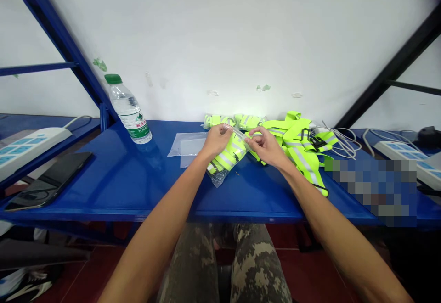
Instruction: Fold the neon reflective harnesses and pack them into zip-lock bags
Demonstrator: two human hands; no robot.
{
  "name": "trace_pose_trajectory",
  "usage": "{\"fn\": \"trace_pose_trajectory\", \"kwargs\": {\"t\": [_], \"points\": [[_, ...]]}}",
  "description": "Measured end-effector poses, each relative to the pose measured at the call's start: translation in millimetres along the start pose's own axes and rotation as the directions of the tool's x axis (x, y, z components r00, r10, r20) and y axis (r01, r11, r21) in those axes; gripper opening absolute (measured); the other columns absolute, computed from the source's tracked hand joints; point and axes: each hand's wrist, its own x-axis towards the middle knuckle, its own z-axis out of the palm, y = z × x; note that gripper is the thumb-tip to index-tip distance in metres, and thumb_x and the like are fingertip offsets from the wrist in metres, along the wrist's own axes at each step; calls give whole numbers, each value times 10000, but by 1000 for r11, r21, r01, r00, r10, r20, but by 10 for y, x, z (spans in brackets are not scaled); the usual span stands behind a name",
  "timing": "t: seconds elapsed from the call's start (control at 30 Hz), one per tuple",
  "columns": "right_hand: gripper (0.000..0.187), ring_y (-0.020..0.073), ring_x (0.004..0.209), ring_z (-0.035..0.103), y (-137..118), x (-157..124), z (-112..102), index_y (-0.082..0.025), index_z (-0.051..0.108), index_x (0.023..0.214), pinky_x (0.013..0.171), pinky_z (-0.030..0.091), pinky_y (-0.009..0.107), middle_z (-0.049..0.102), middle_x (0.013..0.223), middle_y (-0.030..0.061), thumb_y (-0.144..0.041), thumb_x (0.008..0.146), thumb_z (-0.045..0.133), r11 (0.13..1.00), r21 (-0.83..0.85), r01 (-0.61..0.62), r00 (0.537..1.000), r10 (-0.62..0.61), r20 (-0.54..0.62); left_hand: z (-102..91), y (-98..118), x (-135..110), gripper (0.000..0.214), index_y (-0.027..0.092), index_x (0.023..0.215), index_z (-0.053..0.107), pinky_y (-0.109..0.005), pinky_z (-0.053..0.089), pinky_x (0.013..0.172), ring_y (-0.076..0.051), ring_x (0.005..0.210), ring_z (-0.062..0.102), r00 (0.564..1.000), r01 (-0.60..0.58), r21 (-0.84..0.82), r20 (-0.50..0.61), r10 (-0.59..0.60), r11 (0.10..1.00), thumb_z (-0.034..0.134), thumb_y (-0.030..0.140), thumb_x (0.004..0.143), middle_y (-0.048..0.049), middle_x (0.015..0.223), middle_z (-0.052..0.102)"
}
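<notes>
A clear plastic bag (pixel 227 157) with folded neon-yellow reflective straps inside is held tilted just over the blue table. My left hand (pixel 217 138) pinches the bag's upper left corner, fingers closed. At the other end of the same top edge, my right hand (pixel 264 146) grips the plastic between thumb and fingers. Loose yellow reflective straps (pixel 303 154) with grey stripes and black buckles lie beyond and beside my right hand. Behind the held bag rest two more packed bags of straps (pixel 249 120). Flat clear bags (pixel 189 147) lie left of my left hand.
On the blue table (pixel 151 188) a water bottle (pixel 132 115) with a green cap stands at the left. A black phone (pixel 51 179) and a white power strip (pixel 34 142) lie farther left. White cables (pixel 344 142) coil at the right; another power strip (pixel 406 156) is beyond them.
</notes>
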Motion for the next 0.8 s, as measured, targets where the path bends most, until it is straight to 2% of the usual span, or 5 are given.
{"fn": "trace_pose_trajectory", "kwargs": {"t": [0.17, 0.33, 0.47, 0.6, 0.8], "points": [[535, 94, 461, 419, 49, 7, -56, -185, 544, 703, 443, 308, 245, 545, 558, 1, -691, 868, 492, 992, -98, -85, 995, 89, 43, -62, -68, 38, 186, 153, 794, 655, -301, 499, 768, -196, 829, 631, 990, 26, 53, -137, -19, 998, 539, 290, 841, -56, 827, 700], [497, 105, 506, 483, 21, 11, -43, -191, 544, 772, 455, 357, 241, 601, 642, 13, -685, 826, 559, 997, -32, -69, 997, 71, 39, -73, -86, 42, 184, 154, 795, 658, -306, 508, 797, -197, 849, 633, 990, 21, 79, -140, -9, 997, 536, 279, 854, -54, 829, 704], [456, 106, 506, 474, 13, 7, -26, -202, 516, 739, 457, 349, 241, 586, 619, 8, -642, 854, 548, 997, -69, -40, 999, 41, 16, -66, -73, 39, 180, 158, 781, 646, -300, 501, 786, -194, 830, 628, 990, 17, 93, -138, -4, 996, 536, 281, 854, -48, 816, 697], [419, 122, 547, 526, 42, 5, -4, -197, 572, 837, 494, 405, 250, 659, 708, 35, -611, 879, 531, 997, -52, -63, 998, 63, 16, -63, -47, 29, 186, 163, 765, 633, -294, 491, 771, -192, 811, 620, 989, 15, 116, -148, 2, 993, 529, 285, 859, -43, 797, 689], [375, 147, 610, 579, 52, -4, 35, -196, 576, 834, 541, 441, 263, 685, 743, 51, -555, 910, 500, 983, -183, -16, 999, 7, -48, -59, 4, -9, 186, 166, 781, 620, -297, 472, 793, -184, 809, 623, 992, -24, 224, -119, 51, 974, 504, 270, 881, -49, 821, 691]]}}
